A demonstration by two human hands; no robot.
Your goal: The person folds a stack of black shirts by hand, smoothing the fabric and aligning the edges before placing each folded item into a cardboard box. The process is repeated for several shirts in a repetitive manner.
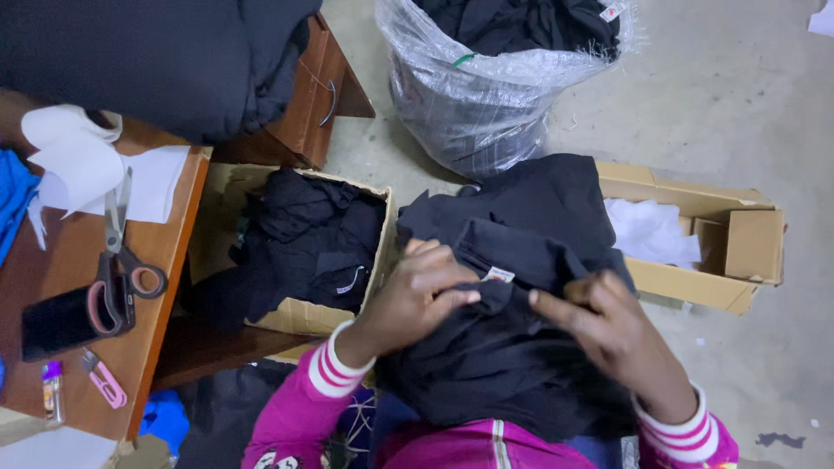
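Note:
A black garment (521,226) lies bunched across my lap, with a small white label (499,274) showing near its middle. My left hand (417,291) pinches a fold of the black cloth just left of the label. My right hand (608,326) grips the same cloth on the other side, index finger pointing toward the label. Both sleeves are magenta with white-striped cuffs.
A cardboard box (291,317) of black clothes stands to the left, another box (721,243) with white material to the right. A clear plastic bag (486,104) of dark clothes is ahead. The wooden table (130,347) holds scissors (117,260), a phone (61,320), white cloth pieces (82,165).

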